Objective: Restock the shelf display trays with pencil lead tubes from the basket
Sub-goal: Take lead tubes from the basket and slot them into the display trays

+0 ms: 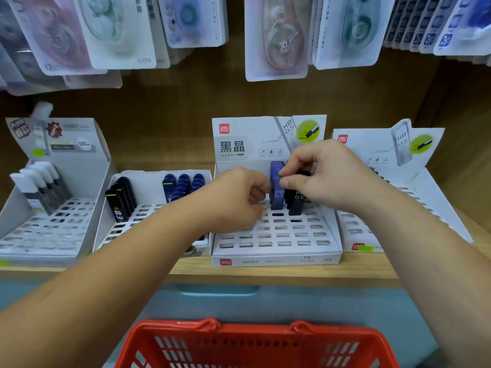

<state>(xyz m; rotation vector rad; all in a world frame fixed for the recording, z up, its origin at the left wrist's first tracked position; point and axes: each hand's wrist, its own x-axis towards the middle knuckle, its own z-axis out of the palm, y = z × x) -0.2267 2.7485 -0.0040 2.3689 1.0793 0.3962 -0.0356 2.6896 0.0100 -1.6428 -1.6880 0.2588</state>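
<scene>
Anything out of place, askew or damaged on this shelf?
Nothing looks spilled or damaged. In the middle tray, one blue tube stands right beside the black tubes, an odd colour mix. The right hand pinches the blue tube.

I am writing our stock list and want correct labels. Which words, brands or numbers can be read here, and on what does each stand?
"deli", "黑晶", "HB 0.5": middle tray's back card.
"HB 0.5": black tube.
"HB": blue tube.
"deli", "HB 0.5": right tray's back card.
"30": pink hanging pack.
"6m": blue hanging pack.
All other print is too blurred to read.
</scene>
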